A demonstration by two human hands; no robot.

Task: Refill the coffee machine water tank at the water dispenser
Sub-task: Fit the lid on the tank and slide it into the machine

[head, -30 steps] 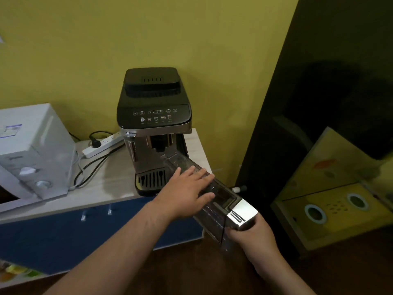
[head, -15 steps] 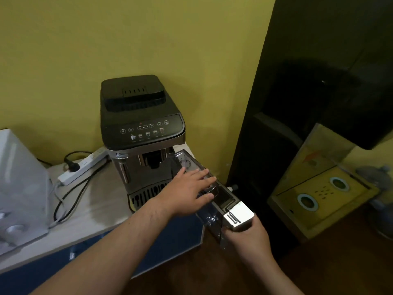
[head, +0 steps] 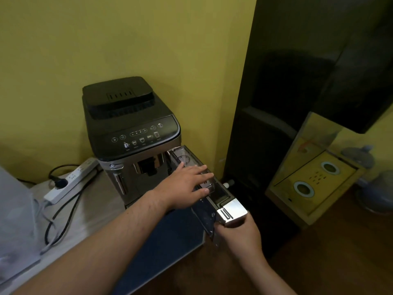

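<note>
The right hand (head: 240, 233) grips the water tank (head: 204, 188) by its chrome front while the left hand (head: 187, 184) lies flat, ungripping, on top; best drawn out level and straight.

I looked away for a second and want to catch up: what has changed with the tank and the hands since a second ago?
Little. The view swung right, so everything sits further left in frame. The water tank looks about as far out of the coffee machine as before. Unchanged: left hand flat on top of it, right hand gripping its silver front end.
</note>
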